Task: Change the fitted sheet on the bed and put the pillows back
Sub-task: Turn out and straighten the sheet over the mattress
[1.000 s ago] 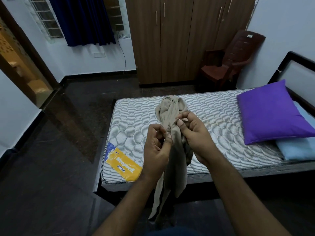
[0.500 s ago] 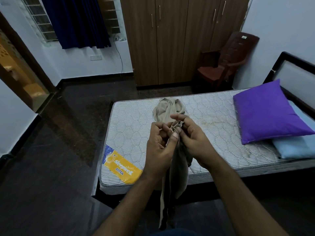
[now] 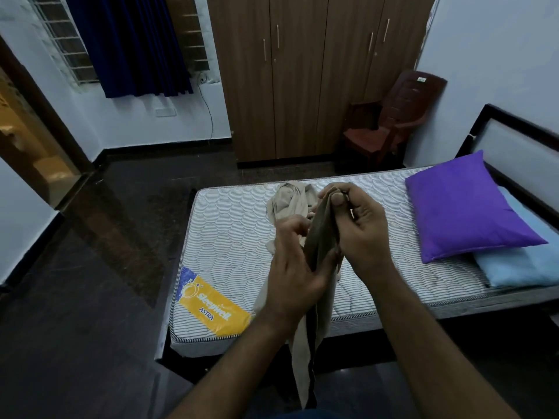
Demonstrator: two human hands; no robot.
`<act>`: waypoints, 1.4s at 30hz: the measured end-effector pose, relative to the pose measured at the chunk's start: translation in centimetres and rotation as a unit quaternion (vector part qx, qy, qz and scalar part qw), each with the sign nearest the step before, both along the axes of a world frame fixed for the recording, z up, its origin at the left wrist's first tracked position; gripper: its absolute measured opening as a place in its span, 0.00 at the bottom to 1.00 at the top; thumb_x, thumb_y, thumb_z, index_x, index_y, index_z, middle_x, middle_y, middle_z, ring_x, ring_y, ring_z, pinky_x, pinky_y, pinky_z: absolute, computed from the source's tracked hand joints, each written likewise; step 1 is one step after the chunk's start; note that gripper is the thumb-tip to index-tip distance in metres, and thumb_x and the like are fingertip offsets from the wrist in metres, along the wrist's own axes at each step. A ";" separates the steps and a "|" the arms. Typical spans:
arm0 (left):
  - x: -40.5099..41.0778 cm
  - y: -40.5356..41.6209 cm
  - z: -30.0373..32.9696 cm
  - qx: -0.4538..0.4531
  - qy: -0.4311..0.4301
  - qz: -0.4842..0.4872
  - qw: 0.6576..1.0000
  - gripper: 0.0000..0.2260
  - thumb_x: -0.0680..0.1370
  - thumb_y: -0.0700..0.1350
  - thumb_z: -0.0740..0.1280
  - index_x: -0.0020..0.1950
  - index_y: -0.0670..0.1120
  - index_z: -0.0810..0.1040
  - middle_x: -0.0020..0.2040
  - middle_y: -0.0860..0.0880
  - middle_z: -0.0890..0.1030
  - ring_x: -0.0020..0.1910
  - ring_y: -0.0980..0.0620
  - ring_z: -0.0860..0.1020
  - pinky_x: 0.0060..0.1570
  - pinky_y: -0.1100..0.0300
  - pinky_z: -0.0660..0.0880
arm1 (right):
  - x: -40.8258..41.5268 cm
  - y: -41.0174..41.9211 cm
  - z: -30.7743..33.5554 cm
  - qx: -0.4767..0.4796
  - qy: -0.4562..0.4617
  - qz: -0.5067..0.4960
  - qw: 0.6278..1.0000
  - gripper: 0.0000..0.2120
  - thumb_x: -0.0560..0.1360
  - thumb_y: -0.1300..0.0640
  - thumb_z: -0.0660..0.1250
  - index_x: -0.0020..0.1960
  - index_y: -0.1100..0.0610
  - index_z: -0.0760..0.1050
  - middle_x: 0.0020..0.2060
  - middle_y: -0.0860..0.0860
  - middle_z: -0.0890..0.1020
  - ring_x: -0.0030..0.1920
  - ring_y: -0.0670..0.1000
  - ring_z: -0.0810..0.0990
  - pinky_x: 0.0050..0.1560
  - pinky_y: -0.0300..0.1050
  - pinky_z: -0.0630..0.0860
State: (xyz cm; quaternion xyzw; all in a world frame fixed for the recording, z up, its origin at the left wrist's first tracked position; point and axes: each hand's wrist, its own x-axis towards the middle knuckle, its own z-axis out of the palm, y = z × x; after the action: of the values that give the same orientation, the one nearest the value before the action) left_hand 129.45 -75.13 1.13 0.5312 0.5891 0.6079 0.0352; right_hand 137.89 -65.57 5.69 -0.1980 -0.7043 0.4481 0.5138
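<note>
Moved: left hand (image 3: pixel 295 267) slid lower, right hand (image 3: pixel 351 225) pinching higher, both gripping beige fitted sheet (image 3: pixel 320 243) bunched over bare mattress (image 3: pixel 230 237); rec. find corner seam w/ fingers before spreading.

One label is readable: a yellow-and-blue brand patch (image 3: pixel 211 306) sits on the near left corner of the bare mattress (image 3: pixel 230 237), running diagonally across the striped quilted top toward the near edge. In white letters it reads "sleepwell", and just below that, in smaller dark letters, "ASTRA". A white ring emblem with small stars sits at the patch's left end, beside the brand name. Far right, there's a small white sticker (image 3: pixel 421 79) on the top of the brown plastic chair (image 3: pixel 402 116), but its print is too small to read.
</note>
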 end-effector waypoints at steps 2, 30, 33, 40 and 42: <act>0.5 0.6 0.0 0.027 0.025 -0.003 0.999 0.16 0.78 0.42 0.72 0.60 0.44 0.68 0.57 0.48 0.72 0.53 0.51 0.76 0.46 0.55 0.77 | -0.3 0.1 0.5 0.019 -0.016 0.015 1.000 0.08 0.84 0.62 0.60 0.54 0.57 0.79 0.44 0.54 0.84 0.48 0.57 0.84 0.51 0.60 0.81; -13.6 3.1 5.1 0.024 0.018 0.188 0.982 0.14 0.72 0.28 0.61 0.53 0.43 0.72 0.43 0.50 0.78 0.41 0.56 0.76 0.43 0.76 0.68 | -4.6 5.2 7.4 0.363 -0.537 -0.040 0.761 0.39 0.67 0.19 0.56 0.75 0.32 0.59 0.60 0.40 0.78 0.56 0.51 0.82 0.48 0.49 0.77; -12.6 3.1 5.7 0.054 0.046 0.148 0.986 0.14 0.73 0.28 0.63 0.55 0.41 0.74 0.42 0.51 0.78 0.40 0.58 0.77 0.43 0.71 0.71 | -6.1 4.6 6.9 0.401 -0.495 -0.061 0.769 0.21 0.76 0.31 0.61 0.68 0.34 0.72 0.55 0.41 0.83 0.55 0.48 0.82 0.41 0.44 0.74; -13.0 2.9 6.6 0.081 0.077 0.138 0.984 0.13 0.75 0.29 0.66 0.57 0.42 0.79 0.46 0.50 0.82 0.45 0.57 0.80 0.47 0.70 0.74 | -6.2 2.7 7.1 0.344 -0.485 -0.020 0.804 0.35 0.68 0.20 0.56 0.65 0.39 0.73 0.53 0.42 0.81 0.54 0.48 0.81 0.43 0.46 0.74; -13.6 2.9 6.9 0.087 0.085 0.150 0.981 0.12 0.75 0.29 0.65 0.54 0.41 0.80 0.48 0.50 0.82 0.47 0.58 0.80 0.49 0.69 0.75 | -6.1 2.2 6.5 0.353 -0.550 -0.019 0.757 0.39 0.67 0.20 0.60 0.71 0.40 0.67 0.56 0.43 0.79 0.55 0.51 0.80 0.43 0.46 0.71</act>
State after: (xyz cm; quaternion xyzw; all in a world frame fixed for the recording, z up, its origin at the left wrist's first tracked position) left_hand 115.81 -72.22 8.07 0.4879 0.6075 0.6080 -0.1527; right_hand 131.81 -63.38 12.15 -0.2283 -0.9699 -0.0283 0.0798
